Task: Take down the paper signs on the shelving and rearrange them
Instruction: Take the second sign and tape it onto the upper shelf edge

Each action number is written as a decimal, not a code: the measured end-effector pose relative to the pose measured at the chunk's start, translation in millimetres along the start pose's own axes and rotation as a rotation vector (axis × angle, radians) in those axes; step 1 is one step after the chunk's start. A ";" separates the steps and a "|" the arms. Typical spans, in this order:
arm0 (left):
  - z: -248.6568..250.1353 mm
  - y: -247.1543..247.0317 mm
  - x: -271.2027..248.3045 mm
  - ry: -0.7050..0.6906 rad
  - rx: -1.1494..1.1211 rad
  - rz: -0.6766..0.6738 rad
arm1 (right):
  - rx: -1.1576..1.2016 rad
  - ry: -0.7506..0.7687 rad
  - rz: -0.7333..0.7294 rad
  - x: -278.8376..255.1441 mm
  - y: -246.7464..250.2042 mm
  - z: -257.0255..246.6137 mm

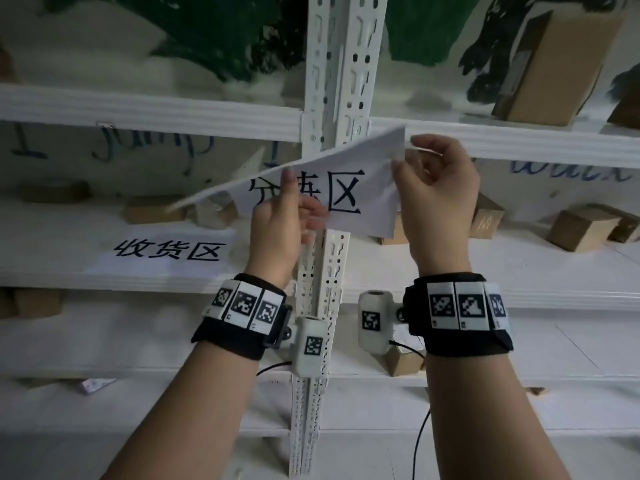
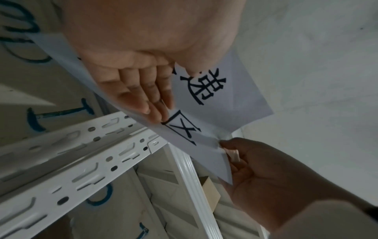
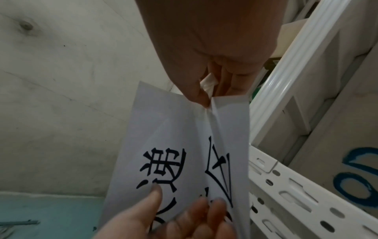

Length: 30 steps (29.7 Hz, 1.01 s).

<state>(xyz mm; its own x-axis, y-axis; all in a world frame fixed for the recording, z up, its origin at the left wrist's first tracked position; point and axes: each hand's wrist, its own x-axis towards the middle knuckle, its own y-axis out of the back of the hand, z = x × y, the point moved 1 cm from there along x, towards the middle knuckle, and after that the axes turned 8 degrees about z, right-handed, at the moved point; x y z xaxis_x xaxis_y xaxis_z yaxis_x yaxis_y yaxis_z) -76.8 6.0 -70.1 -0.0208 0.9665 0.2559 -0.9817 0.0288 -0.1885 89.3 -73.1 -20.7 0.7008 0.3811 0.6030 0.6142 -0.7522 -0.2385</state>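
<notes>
White metal shelving (image 1: pixel 149 116) across the whole head view, with a slotted upright post (image 1: pixel 341 64) in the middle. Behind it a wall with green and black painting and blue handwriting. Brown cardboard boxes (image 1: pixel 543 67) on the upper right shelf, smaller ones (image 1: pixel 581 228) on the middle shelf, right and left of the post. On the middle shelf board, left of the post, a paper sign (image 1: pixel 166 252) lying flat, black characters face up.

In front of the post, held in the air between both hands, a second sheet of paper (image 1: pixel 346 188) with large black characters, tilted and creased, its long edge sloping down to the left. Right hand (image 1: pixel 438 199) pinching the sheet's upper right edge between thumb and curled fingers; paper crumpled at the pinch in the right wrist view (image 3: pixel 208 106). Left hand (image 1: pixel 277 230) at the lower middle of the sheet, fingers (image 2: pixel 147 98) straight and close together, laid flat against the paper with the thumb on the printed side. Black bands with square markers (image 1: pixel 247 303) on both wrists.
</notes>
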 end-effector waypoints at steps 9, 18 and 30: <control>18.9 -19.6 13.2 -0.530 0.270 0.043 | 0.037 -0.135 0.068 6.2 -13.8 22.9; 5.0 -60.4 45.8 -0.798 0.768 -0.135 | 0.123 -0.240 0.147 35.8 -22.3 52.2; -18.9 -95.8 80.1 -0.921 1.073 -0.161 | -0.021 -0.031 0.160 71.8 -14.2 77.7</control>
<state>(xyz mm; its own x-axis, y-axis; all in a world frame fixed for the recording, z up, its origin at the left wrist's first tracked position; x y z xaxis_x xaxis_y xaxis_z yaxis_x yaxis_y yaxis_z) 19.2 85.5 -49.5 0.3978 0.4512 0.7989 -0.6416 -0.4856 0.5937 159.1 6.7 -33.1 0.8003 0.2712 0.5347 0.4861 -0.8157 -0.3138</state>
